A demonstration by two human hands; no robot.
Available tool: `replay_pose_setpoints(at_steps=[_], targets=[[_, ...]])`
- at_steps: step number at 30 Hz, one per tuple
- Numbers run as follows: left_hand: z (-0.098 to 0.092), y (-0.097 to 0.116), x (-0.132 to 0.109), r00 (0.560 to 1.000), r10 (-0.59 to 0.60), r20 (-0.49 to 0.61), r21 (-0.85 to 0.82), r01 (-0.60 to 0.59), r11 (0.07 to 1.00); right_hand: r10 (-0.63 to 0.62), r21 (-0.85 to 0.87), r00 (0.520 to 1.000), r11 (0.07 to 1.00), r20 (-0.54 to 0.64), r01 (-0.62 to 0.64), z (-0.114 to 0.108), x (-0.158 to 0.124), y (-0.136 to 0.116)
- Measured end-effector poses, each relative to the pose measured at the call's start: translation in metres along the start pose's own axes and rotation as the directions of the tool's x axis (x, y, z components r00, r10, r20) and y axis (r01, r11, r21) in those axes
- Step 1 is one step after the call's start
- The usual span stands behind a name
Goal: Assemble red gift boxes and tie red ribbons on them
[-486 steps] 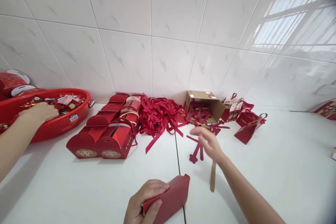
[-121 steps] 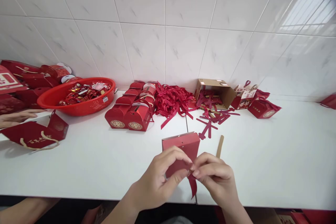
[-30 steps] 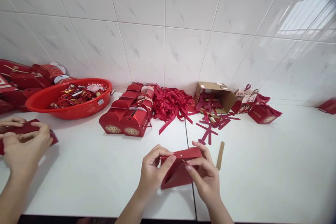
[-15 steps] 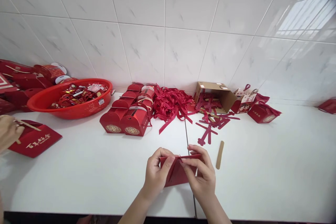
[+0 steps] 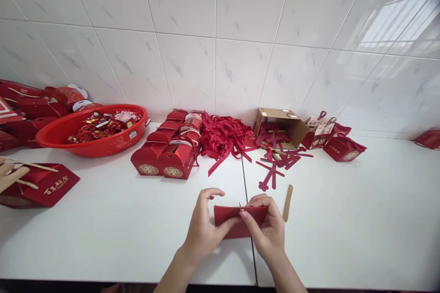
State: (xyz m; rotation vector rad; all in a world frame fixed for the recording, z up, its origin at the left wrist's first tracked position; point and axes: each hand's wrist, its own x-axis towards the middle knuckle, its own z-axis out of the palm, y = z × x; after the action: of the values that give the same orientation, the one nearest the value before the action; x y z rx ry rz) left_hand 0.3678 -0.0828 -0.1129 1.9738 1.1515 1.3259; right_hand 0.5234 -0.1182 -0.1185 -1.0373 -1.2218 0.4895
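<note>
A flat-topped red paper piece (image 5: 237, 231), folded like a small box or pouch, is held upright over the white table between my hands. My right hand (image 5: 270, 224) is closed on its right side, the thumb pressing near a small gold-coloured fastener (image 5: 241, 209) at the top edge. My left hand (image 5: 206, 226) has its thumb against the front of the red piece, while its index finger is raised and curved off the left corner. The fingers behind the paper are hidden.
Red boxes (image 5: 177, 158), a heap of red ribbons (image 5: 227, 139), an open cardboard box (image 5: 285, 128) and a tan strip (image 5: 288, 203) lie beyond my hands. A red basket (image 5: 92, 146) of sweets stands left. Another person's hand (image 5: 10, 175) holds a corded red box (image 5: 51, 185).
My left index finger has lifted off the paper's top edge, and my right fingers have closed in around its right side. At far left, the other person's red box has turned and shifted left.
</note>
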Motion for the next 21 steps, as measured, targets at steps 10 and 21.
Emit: replay_pose_setpoints(at_steps=[10, 21], targets=[[-0.066, 0.024, 0.015, 0.947, -0.193, 0.255, -0.019, 0.205, 0.979, -0.196, -0.101, 0.979, 0.975, 0.054, 0.200, -0.016, 0.001, -0.018], [-0.047, 0.056, 0.038, 0.943, -0.102, 0.316, -0.360, 0.219, 0.907, -0.277, -0.039, 0.898, 0.951, 0.341, 0.308, -0.013, -0.007, -0.037]])
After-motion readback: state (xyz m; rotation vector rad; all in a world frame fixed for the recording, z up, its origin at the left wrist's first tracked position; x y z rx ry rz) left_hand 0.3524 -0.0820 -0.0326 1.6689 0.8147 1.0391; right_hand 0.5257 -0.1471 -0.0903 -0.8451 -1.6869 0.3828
